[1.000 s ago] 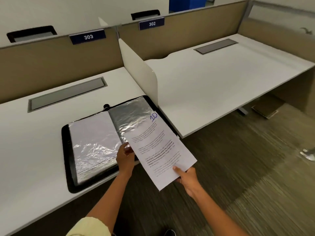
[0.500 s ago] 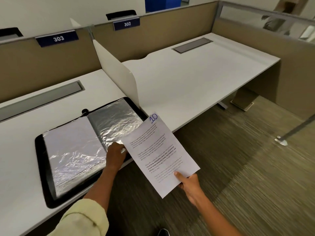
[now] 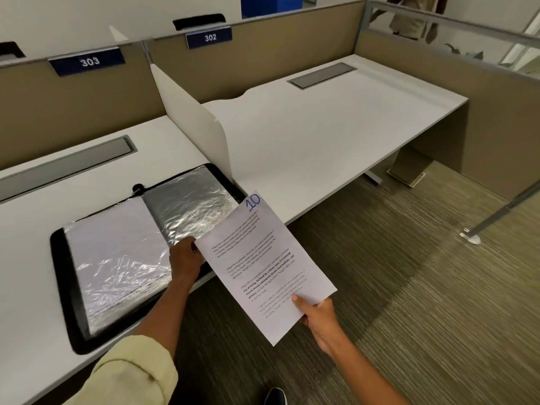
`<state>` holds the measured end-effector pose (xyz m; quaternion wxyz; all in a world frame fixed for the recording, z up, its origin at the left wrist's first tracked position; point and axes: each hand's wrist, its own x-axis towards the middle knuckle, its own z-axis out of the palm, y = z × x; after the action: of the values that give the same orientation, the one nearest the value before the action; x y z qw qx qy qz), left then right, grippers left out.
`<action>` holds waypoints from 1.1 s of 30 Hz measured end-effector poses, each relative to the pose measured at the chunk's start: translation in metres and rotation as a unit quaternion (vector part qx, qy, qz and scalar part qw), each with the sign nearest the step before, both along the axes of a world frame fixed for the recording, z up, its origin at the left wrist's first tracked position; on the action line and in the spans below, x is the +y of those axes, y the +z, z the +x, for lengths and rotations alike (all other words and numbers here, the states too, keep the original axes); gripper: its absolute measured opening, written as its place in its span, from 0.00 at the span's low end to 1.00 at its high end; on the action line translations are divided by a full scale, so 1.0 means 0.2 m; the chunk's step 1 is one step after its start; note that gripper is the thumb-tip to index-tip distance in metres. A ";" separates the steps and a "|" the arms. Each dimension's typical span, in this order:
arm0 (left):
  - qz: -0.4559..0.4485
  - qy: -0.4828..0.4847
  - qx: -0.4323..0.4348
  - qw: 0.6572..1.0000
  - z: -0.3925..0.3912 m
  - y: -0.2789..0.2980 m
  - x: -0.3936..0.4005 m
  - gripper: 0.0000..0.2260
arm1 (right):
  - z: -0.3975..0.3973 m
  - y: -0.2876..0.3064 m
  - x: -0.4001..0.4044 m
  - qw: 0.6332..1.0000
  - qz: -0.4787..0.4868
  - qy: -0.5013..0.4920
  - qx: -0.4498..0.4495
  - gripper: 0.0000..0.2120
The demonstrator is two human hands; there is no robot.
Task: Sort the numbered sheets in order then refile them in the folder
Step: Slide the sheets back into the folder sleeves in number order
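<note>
two hands show: a left hand (image 3: 185, 258) and a right hand (image 3: 317, 314). one printed sheet (image 3: 264, 267) is in view, with one handwritten number, 10 (image 3: 253, 201), at its top corner. one black folder (image 3: 62, 287) lies open, showing two clear sleeve pages (image 3: 117, 258). there are two white desks: one left desk (image 3: 26, 317) and one right desk (image 3: 321, 127). each desk has one grey cable hatch (image 3: 321, 75), so two hatches. one white divider panel (image 3: 193, 118) stands between the desks. two blue number plates hang on the back partition: one reads 303 (image 3: 89, 61), one reads 302 (image 3: 209, 37). one dark shoe tip (image 3: 274, 396) shows at the bottom edge.
</note>
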<state>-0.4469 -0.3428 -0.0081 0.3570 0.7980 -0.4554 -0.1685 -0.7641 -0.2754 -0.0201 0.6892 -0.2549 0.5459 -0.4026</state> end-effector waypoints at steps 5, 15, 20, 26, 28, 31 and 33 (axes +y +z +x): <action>-0.028 0.043 -0.010 0.999 -0.01 0.02 0.01 0.11 | -0.03 -0.02 0.06 0.999 -0.008 -0.012 0.033 0.17; -0.081 0.067 -0.046 0.993 -0.07 0.02 0.08 0.07 | 0.03 -0.09 0.17 0.993 -0.020 -0.048 0.103 0.19; -0.058 0.046 -0.060 0.995 -0.10 0.03 0.07 0.04 | 0.11 -0.08 0.21 0.993 -0.013 -0.048 0.106 0.18; -0.016 0.016 -0.043 0.999 -0.10 -0.01 0.04 0.03 | 0.22 -0.01 0.25 0.997 -0.009 0.033 0.073 0.15; -0.006 0.008 -0.042 0.999 -0.09 -0.02 0.04 0.04 | 0.23 0.02 0.26 0.996 -0.006 0.072 0.052 0.16; 0.010 0.006 -0.035 0.999 -0.09 -0.04 0.04 0.05 | 0.22 0.04 0.24 0.992 0.007 0.120 0.042 0.16; 0.020 0.008 -0.036 0.999 -0.09 -0.05 0.03 0.06 | 0.19 0.05 0.21 0.991 0.009 0.129 0.032 0.16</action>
<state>-0.4651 -0.3358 -0.0188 0.3257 0.8141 -0.4581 -0.1463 -0.7264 -0.2335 -0.0098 0.7196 -0.3304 0.5338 -0.2968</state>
